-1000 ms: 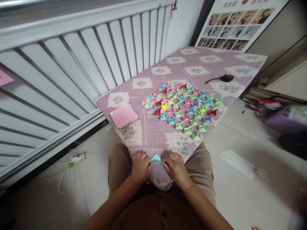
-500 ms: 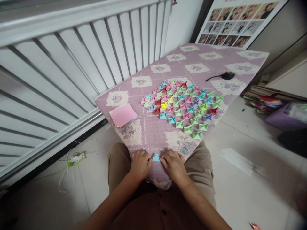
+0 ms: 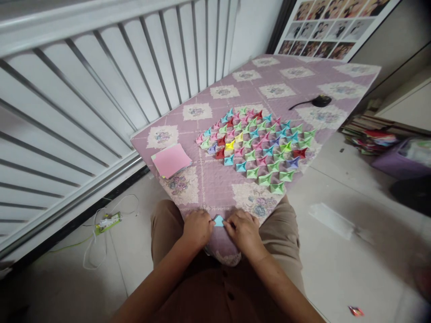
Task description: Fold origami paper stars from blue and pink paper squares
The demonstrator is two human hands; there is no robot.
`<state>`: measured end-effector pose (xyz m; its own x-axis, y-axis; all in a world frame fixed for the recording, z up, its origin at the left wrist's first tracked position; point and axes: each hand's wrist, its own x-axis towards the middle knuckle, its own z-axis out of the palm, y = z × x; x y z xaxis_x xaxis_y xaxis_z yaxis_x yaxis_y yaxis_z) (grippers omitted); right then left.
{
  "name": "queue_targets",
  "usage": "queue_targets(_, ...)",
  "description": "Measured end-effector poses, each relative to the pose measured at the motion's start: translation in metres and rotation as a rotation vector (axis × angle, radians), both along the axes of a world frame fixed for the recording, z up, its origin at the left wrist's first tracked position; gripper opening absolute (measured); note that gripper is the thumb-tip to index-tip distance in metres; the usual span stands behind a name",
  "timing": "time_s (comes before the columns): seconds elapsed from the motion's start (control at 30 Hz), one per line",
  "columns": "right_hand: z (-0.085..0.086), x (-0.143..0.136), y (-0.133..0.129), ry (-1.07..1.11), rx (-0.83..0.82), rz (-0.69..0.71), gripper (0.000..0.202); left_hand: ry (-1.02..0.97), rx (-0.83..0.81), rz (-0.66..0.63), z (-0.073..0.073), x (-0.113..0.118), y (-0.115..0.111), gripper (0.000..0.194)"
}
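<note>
A small light-blue folded paper lies at the near corner of the cloth-covered table. My left hand pinches its left edge, fingers curled. On the other side, my right hand grips the right edge between thumb and fingertips. The paper has a pointed top and a straight lower edge. Beyond the hands stand rows of folded paper boats in green, blue, pink, red, yellow and purple. To the left rests a stack of square paper with a pink sheet on top.
A black object with a short cable lies toward the table's far right. A white radiator runs along the left side. On the floor are a power strip with cords and, at right, a purple bin. A photo board leans behind.
The view has shifted slightly. The blue paper's visible face looks plainer, with its earlier inner fold lines no longer showing. Both hands keep hold of its edges.
</note>
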<state>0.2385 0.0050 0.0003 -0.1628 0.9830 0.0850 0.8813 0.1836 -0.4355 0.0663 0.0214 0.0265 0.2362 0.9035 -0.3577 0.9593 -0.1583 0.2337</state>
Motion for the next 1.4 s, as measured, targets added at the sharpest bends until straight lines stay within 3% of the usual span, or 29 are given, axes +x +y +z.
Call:
queue_targets(0.53,0.007,-0.003,0.004,0.005,-0.067,-0.02,0.017,-0.023,0.036,-0.024,-0.005,-0.004,0.001,0.018)
queue_targets(0.73,0.006,-0.004,0.005,-0.02,-0.055,-0.034,0.017,-0.133,0.19,-0.25,-0.018,-0.007,-0.004,0.022)
queue_targets(0.83,0.004,-0.003,0.004,-0.01,-0.051,-0.04,0.016,-0.128,0.233,-0.294,-0.024,-0.01,-0.005,0.024)
queue_targets(1.4,0.004,0.0,-0.001,-0.064,-0.067,-0.085,0.014,-0.19,0.292,-0.292,-0.036,-0.015,-0.003,0.024)
